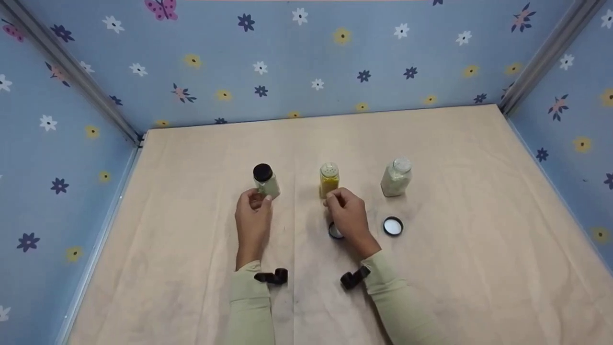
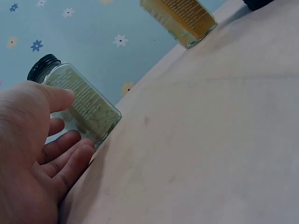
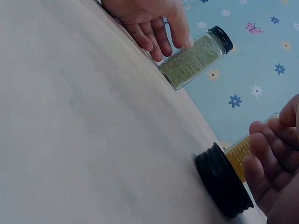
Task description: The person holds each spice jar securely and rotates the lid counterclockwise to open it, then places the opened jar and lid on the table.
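Note:
A glass jar of green herb (image 1: 269, 187) with a black lid stands left of the middle. My left hand (image 1: 253, 218) is close around its near side, thumb in front and fingers loosely bent; firm contact cannot be made out. A jar of yellow powder (image 1: 328, 184) with a perforated white top stands in the middle. Just in front of it is my right hand (image 1: 352, 215), fingers loosely curled, nothing visible between them. Partly under that hand lies a black lid (image 3: 222, 182). Fingers cover part of the yellow jar in the right wrist view.
A third jar with pale contents (image 1: 396, 178) and a white top stands on the right. In front of it another black lid (image 1: 393, 226) lies with its white inside up. Beige cloth (image 1: 182, 239) covers the table, and flowered blue panels (image 1: 316, 57) border it.

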Available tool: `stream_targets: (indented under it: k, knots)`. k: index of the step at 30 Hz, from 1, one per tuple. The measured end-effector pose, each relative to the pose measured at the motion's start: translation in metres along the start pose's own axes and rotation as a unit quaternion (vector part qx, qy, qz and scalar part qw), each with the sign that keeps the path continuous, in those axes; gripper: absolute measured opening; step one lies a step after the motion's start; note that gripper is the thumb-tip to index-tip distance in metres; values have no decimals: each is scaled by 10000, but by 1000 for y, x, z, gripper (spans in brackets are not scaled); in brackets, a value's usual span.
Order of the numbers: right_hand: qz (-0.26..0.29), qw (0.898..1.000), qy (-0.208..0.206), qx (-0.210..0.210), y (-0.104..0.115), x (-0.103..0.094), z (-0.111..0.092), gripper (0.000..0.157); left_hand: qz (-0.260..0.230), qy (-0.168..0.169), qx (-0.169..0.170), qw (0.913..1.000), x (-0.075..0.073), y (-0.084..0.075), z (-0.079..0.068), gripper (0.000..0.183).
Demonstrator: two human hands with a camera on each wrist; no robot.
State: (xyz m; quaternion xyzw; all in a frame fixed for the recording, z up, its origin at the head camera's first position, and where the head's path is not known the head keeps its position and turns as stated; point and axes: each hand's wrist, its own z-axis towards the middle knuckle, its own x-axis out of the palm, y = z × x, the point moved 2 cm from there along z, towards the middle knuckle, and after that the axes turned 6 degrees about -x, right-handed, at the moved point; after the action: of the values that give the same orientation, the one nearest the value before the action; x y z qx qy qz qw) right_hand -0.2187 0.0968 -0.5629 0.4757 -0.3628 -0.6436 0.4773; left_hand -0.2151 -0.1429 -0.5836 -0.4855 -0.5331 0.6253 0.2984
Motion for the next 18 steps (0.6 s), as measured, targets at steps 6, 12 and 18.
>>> stream_targets:
  k: [6,12,18]
  knots:
    - [-88,9998,179,-62,8,6,-5,19,211,89,-63,9997,0,1,2,52]
    - [-60,9988,458,-147,17,15,-8,25,187,172,-194,9995,-3,2,4,52]
    - [178,9979,475,-402,27,25,-4,21,178,213,-385,9989,-1,-2,6,49]
